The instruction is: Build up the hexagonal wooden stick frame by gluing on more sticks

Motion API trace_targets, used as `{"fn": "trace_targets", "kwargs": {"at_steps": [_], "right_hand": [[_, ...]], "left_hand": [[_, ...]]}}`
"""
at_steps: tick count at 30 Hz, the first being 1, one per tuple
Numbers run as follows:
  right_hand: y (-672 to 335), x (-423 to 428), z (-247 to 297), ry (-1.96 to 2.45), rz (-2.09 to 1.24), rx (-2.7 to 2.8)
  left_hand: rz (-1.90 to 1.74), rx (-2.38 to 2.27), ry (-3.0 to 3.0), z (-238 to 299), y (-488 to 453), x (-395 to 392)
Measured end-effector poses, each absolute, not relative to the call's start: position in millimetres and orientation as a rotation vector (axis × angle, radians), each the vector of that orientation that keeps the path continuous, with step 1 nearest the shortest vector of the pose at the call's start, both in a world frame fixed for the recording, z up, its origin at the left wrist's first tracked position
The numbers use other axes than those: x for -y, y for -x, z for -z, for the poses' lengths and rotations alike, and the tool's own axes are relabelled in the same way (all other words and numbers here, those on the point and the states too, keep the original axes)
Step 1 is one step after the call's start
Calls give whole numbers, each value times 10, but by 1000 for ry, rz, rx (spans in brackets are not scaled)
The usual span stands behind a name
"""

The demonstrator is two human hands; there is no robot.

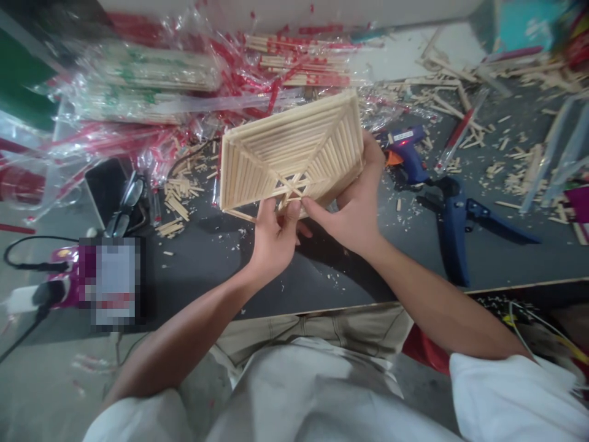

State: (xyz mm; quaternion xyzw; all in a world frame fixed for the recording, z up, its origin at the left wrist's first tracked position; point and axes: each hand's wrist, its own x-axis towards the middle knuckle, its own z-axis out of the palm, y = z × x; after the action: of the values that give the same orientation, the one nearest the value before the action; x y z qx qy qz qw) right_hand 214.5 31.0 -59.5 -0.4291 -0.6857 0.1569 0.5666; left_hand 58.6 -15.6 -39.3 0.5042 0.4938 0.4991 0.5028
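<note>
A hip-roof-shaped model made of glued wooden sticks (289,153) is held up over the dark work mat (221,264), its hollow underside facing me. My left hand (273,236) pinches the model's lower edge near the crossing sticks at its middle. My right hand (354,202) wraps round the right side, thumb on the lower edge and fingers behind. Both hands are closed on the model.
A blue glue gun (407,153) and blue cutters (460,215) lie to the right. Plastic packs of sticks (151,80) pile at the back, cut stick scraps (177,202) scatter about. A phone and glasses (122,202) lie left, cables (27,264) beyond.
</note>
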Motion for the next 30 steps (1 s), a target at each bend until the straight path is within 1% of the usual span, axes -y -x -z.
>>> {"fn": "trace_targets", "kwargs": {"at_steps": [4,11,16,21,27,30], "right_hand": [[-2161,-333,613,1062,-404,1622],[-2144,-315,593,1180,-327,1673],[-2114,-321,600,1059,-328,1609],[-2124,-284,581,1180,-326,1620],[-2134,-297,628,1116,-283,1617],[-2132,-289,628,1167,-263,1651]], "left_hand": [[-1206,-1176,-1188,369,-591,126],[-1163,-1186,-1181,343,-595,99],[-1153,-1206,-1184,353,-602,93],[-1145,-1194,-1201,375,-589,102],[-1160,-1187,-1211,406,-587,105],[-1165,-1199,-1216,414,-584,117]]}}
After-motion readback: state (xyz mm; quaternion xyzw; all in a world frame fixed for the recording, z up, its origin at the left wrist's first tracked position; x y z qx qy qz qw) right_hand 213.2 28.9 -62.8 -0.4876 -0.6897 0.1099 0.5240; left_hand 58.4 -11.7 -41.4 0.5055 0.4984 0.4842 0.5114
